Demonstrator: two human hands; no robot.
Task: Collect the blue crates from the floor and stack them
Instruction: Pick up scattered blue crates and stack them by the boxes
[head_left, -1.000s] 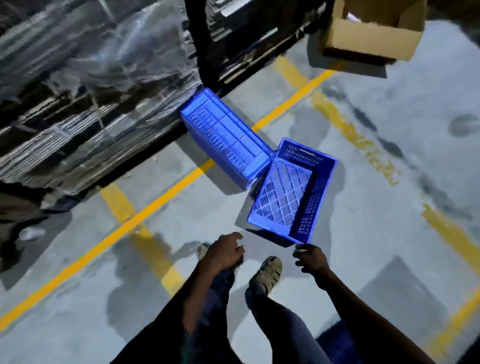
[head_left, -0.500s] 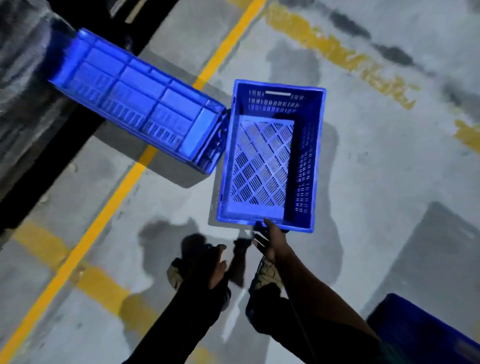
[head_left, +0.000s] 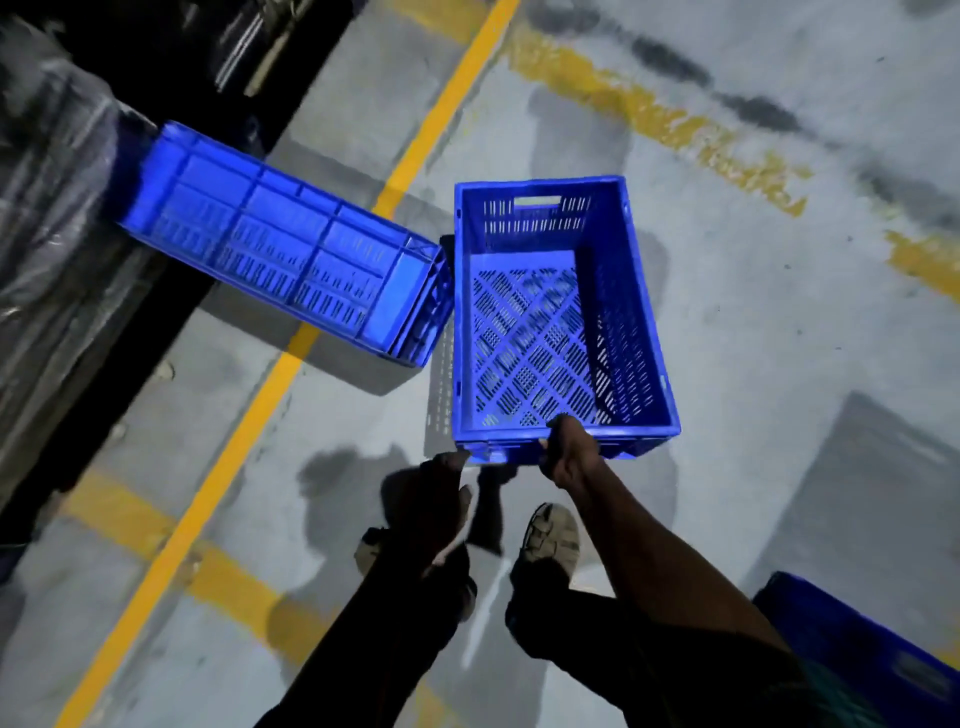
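the upright blue crate (head_left: 550, 332) sits open side up on the grey floor (head_left: 753, 322), just right of the yellow line (head_left: 270, 384), its lattice bottom and slotted walls in plain view. the right hand (head_left: 569, 454) grips the middle of its near rim, fingers curled over the edge. the left hand (head_left: 441, 499) is just beside the crate's near left corner, fingers loosely apart and holding nothing; its fingertip looks to reach that corner, though the shade makes contact hard to judge. a second blue crate (head_left: 280, 249) lies tipped on its side to the left, across the yellow line, its near end right next to the upright crate's left wall and its far end against the wrapped goods (head_left: 52, 218) on the dark rack. the corner of a third blue crate (head_left: 857, 660) shows at the lower right edge. below the hands, the person's two sandalled feet (head_left: 553, 535) stand on the floor.
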